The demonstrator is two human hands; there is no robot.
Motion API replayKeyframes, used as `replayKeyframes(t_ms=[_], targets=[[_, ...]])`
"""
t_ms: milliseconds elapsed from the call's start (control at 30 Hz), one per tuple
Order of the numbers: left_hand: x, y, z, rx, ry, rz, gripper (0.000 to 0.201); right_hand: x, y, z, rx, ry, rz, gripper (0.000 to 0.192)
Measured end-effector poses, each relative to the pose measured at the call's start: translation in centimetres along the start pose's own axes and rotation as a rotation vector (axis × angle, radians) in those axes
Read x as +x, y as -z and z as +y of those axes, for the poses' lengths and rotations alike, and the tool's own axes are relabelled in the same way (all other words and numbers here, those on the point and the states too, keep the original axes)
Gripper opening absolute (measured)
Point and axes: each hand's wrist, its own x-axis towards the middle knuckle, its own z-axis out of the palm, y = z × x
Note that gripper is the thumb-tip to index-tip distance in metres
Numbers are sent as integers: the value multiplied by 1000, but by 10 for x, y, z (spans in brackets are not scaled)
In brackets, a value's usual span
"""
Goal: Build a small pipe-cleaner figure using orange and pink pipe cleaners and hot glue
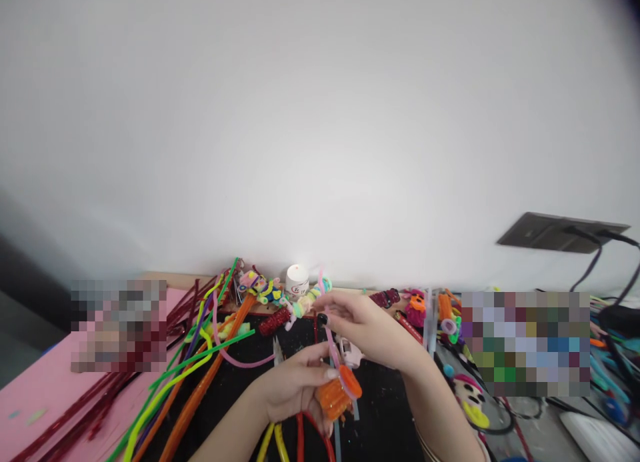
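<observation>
Orange coiled pipe cleaner (336,397) sits pinched in the left hand (295,385); the right hand (363,329) grips a pink pipe cleaner (331,342), which could slip loose if tugged.

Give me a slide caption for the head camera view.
Left hand holds an orange coil; right hand pinches a pink pipe cleaner.

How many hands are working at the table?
2: the left hand grips a coiled orange pipe-cleaner piece, and the right hand above it pinches a thin pink pipe cleaner. None seem hidden.
</observation>
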Motion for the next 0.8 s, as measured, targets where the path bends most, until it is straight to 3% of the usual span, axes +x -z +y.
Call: replayKeyframes(t_ms=[233, 433, 567, 800], targets=[[6, -6, 1, 78, -142, 233, 28, 3, -5, -3, 42, 9, 99, 28], [11, -8, 6, 87, -238, 469, 29, 5, -11, -3, 192, -7, 249, 14], [12, -10, 11, 85, -337, 601, 32, 7, -13, -2, 348, -61, 304, 27], [15, -3, 12, 64, -423, 773, 40, 1, -17, 9, 248, -73, 431, 10]])
